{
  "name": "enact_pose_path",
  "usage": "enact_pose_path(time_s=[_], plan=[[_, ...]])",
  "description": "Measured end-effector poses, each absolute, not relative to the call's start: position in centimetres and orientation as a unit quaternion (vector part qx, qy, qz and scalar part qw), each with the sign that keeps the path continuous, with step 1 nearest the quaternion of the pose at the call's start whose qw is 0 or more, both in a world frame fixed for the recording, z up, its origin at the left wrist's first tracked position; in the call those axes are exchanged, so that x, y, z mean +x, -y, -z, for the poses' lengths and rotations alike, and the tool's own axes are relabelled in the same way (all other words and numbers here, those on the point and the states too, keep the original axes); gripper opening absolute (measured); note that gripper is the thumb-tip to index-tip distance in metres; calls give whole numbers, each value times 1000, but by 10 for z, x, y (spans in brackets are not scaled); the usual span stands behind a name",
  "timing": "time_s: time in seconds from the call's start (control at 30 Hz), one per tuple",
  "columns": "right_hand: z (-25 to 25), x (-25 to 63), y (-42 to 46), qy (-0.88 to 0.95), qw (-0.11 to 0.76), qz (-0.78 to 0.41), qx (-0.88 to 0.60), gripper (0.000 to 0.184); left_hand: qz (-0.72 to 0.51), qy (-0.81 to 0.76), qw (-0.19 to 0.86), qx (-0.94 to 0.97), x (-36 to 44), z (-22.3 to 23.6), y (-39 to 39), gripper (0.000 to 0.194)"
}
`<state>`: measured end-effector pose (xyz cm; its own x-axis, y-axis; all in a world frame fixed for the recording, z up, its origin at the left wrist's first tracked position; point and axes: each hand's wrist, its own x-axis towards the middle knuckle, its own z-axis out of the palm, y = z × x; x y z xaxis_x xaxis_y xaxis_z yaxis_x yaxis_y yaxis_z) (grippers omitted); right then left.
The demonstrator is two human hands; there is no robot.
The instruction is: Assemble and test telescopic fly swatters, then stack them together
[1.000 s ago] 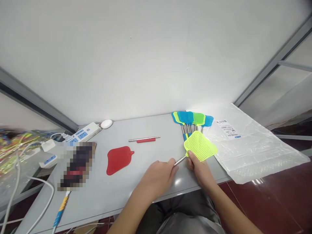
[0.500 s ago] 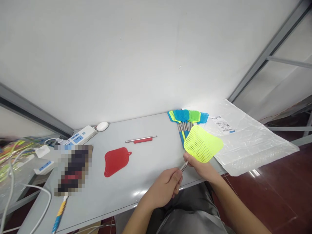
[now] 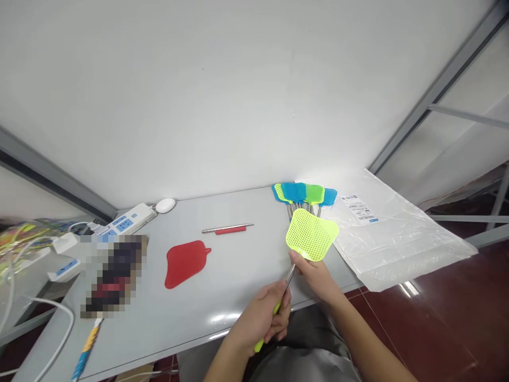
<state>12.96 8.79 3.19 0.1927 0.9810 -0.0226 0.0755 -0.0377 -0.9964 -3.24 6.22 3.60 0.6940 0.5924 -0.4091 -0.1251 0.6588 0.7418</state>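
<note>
Both hands hold one yellow-green fly swatter (image 3: 312, 233) above the front edge of the table. My left hand (image 3: 264, 313) is closed round its green grip and the lower metal rod. My right hand (image 3: 314, 273) pinches it where the rod meets the perforated head. To the left, a red swatter head (image 3: 186, 263) lies flat on the table. Behind that lie a thin metal rod (image 3: 212, 229) and a red grip (image 3: 230, 230), side by side. Several swatters in blue and green (image 3: 298, 192) are piled beyond my right hand, their handles partly hidden by the yellow-green head.
A clear plastic bag (image 3: 405, 239) with a label (image 3: 360, 208) covers the table's right end. At the left are a power strip (image 3: 127, 223), a white mouse-like object (image 3: 165, 205), a pixelated item (image 3: 115, 276) and white cables. The table (image 3: 151, 331) meets a white wall.
My left hand has moved down along the swatter, and more rod and the green grip now show. The swatter's head and my right hand have shifted left. The view has moved slightly.
</note>
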Motion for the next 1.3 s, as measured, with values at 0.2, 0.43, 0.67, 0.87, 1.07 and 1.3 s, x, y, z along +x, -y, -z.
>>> enact_pose_path(time_s=[0.2,0.43,0.67,0.87,1.07,1.3], plan=[[-47,149,-96,458,536,-438,-558,38,-167,-366,796,453,-47,-47,-63,46],[-70,189,-115,407,628,-376,-547,43,-94,-398,666,624,-67,-70,-60,47],[-54,129,-87,449,545,-445,-550,49,-108,-432,612,654,-73,-70,-63,43],[-47,145,-79,472,521,-365,-611,53,-56,-444,574,686,-94,-67,-61,45],[-72,209,-105,308,709,-241,-588,49,-39,-509,494,704,-135,-77,-61,39],[-66,162,-103,299,713,-324,-545,46,-96,-574,310,752,-143,-85,-72,33]])
